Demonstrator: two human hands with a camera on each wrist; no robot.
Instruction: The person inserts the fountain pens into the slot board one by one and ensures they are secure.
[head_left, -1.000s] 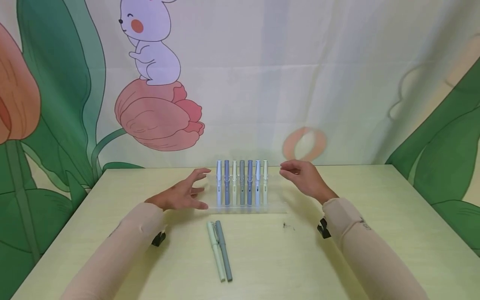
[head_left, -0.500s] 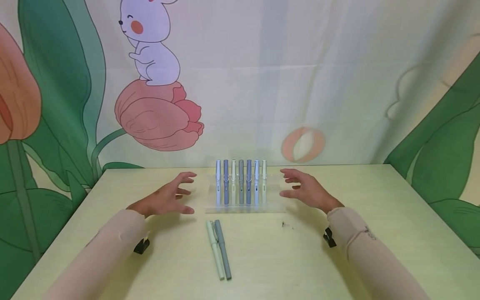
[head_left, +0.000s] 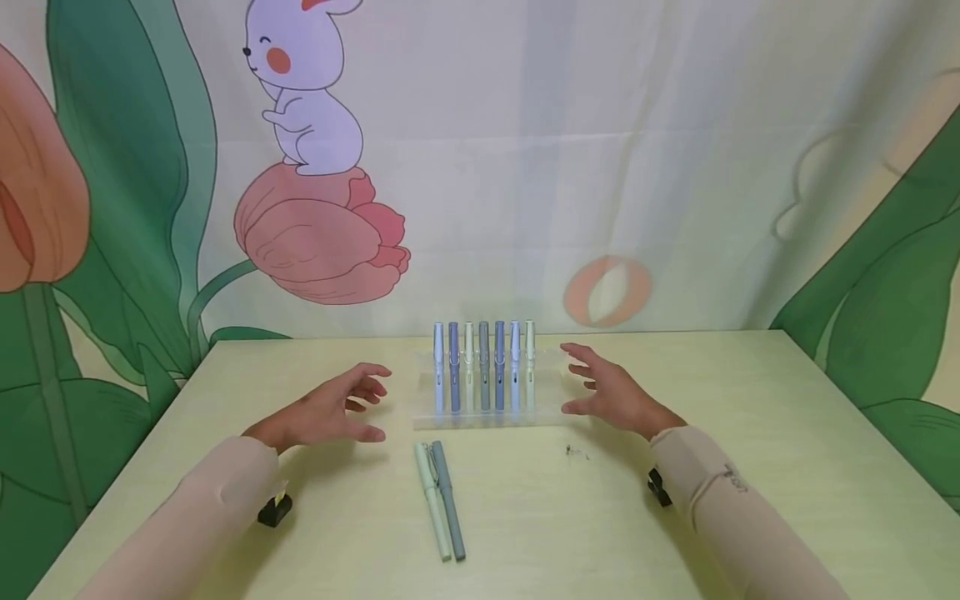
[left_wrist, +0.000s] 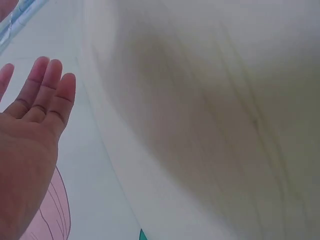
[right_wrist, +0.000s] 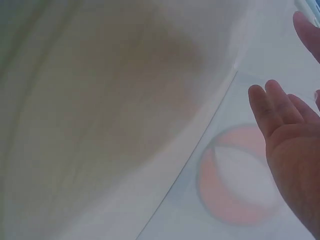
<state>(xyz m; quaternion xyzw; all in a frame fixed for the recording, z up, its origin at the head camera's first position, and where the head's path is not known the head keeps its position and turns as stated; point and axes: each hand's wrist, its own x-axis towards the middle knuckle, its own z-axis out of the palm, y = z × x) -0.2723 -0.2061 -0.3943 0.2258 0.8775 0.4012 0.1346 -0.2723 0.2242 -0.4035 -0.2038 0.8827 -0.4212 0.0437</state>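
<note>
A clear pen stand near the back of the table holds several capped pens upright in a row, in light blue, purple-blue, pale cream and grey-green. To its left hovers my left hand, fingers spread and apart from the stand. On the other side is my right hand, its loosely bent fingers close to the stand's right edge and holding nothing. In front of the stand lie a pale green pen and a dark grey-green pen, side by side. Both wrist views show relaxed, empty fingers.
A small dark mark is on the pale table, right of the two lying pens. Behind the table hangs a curtain printed with a rabbit and tulips.
My left hand has drawn away from the stand, to the left and nearer me. The right hand has lowered slightly and its fingers have spread. The pens and the stand stay in place.
</note>
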